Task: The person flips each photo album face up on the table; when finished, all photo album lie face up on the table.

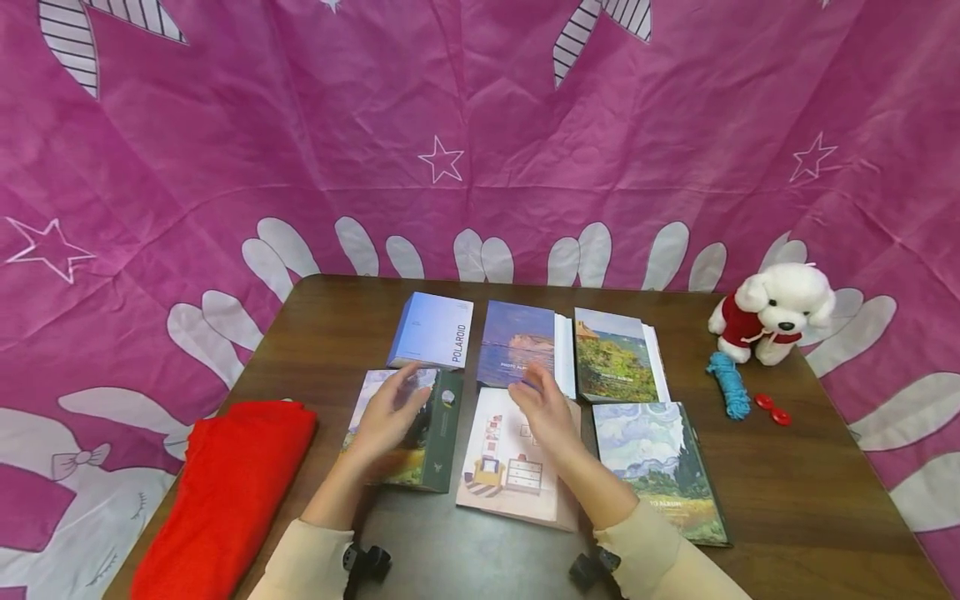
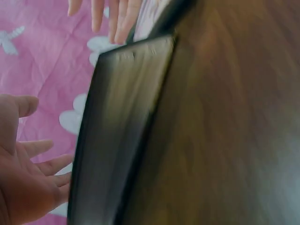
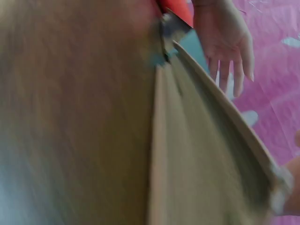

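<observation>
My left hand [image 1: 387,419] hovers over a green-spined photo album [image 1: 446,442] with a painted cover, fingers relaxed and holding nothing. Over the pale pink album [image 1: 501,492] with drawn furniture is my right hand [image 1: 551,417], blurred, its fingers loosely extended and nothing in them. In the left wrist view, the left hand [image 2: 28,173] appears beside the dark-edged album [image 2: 117,126], fingers spread. The right wrist view shows the pink album's page edges [image 3: 197,154] close up, with the left hand [image 3: 225,47] beyond; only a bit of the right hand [image 3: 294,187] shows.
Behind lie a blue Polaroid album [image 1: 435,329], a purple sea-painting album [image 1: 517,337] and a garden-painting album [image 1: 615,358]. Another landscape album [image 1: 652,467] lies right. Red cloth [image 1: 232,492] is left; a plush dog [image 1: 783,308], blue cord [image 1: 729,385] and red piece [image 1: 772,409] are right.
</observation>
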### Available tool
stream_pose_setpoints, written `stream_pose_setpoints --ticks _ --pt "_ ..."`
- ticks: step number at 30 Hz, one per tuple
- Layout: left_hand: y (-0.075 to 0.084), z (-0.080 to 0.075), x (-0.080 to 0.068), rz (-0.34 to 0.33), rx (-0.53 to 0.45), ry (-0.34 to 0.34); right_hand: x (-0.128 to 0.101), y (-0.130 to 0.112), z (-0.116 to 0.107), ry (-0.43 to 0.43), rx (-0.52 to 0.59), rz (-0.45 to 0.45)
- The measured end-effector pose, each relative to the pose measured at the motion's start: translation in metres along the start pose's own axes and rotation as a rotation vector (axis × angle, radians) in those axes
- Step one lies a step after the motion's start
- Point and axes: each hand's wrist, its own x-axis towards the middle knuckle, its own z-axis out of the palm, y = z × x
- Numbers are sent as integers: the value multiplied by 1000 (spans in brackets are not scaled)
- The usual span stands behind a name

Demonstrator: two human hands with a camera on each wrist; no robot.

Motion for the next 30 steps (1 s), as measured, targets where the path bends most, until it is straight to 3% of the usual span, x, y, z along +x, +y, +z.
stream_pose_setpoints --ticks 4,8,13,19,26,30 --pt "-15 -12 -10 -33 4 48 -4 8 23 -73 -14 -3" --pt "-28 -22 -20 -63 44 82 -11 14 44 -212 -24 -11" --pt "-38 -32 -30 -120 87 83 -22 17 68 -311 4 67" --pt "-44 -34 -33 -155 -10 72 -25 20 90 -188 245 182" --pt "-42 -24 -34 -114 -227 52 -25 25 101 -60 443 126" --pt "-33 -10 -35 -89 -239 35 -29 25 100 -57 488 135"
